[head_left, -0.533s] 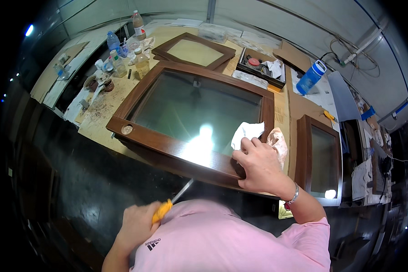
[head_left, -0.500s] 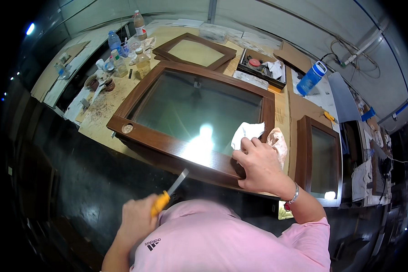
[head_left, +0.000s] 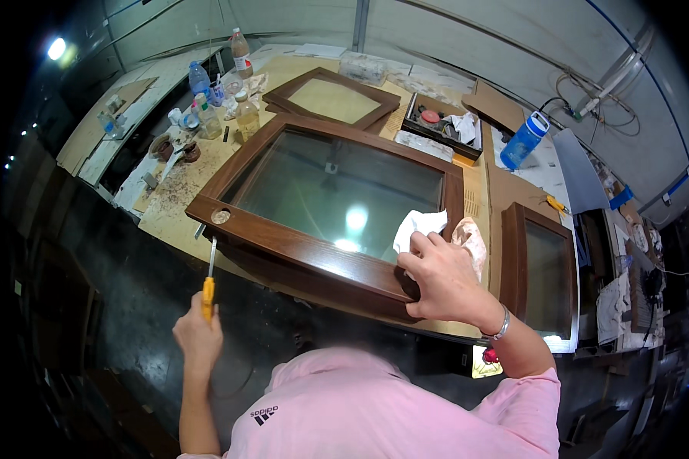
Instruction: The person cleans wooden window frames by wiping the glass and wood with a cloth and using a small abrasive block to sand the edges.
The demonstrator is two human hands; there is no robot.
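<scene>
My left hand [head_left: 198, 334] is closed round a yellow-handled utility knife [head_left: 208, 297], its bare blade pointing up at the near left edge of a brown wooden cabinet door [head_left: 283, 240] with a glass pane [head_left: 337, 191]. The blade tip is close below the door's corner, near a round hole [head_left: 220, 217]; I cannot tell whether it touches. At the near right corner, my right hand [head_left: 445, 277] pinches a crumpled white cloth [head_left: 419, 228], its thumb against the door's edge. A stained pinkish cloth [head_left: 471, 237] lies just beside that hand.
Another framed door [head_left: 314, 80] lies behind, and one more [head_left: 517, 252] stands at right. Bottles [head_left: 246, 118] and small pots [head_left: 190, 151] cluster at left. A tray [head_left: 467, 145], a blue water bottle [head_left: 525, 141] and a second yellow knife [head_left: 556, 204] sit at the right.
My left hand has swung left and up with the knife, bringing its blade from below the door's front edge to its left corner. The right hand keeps its place.
</scene>
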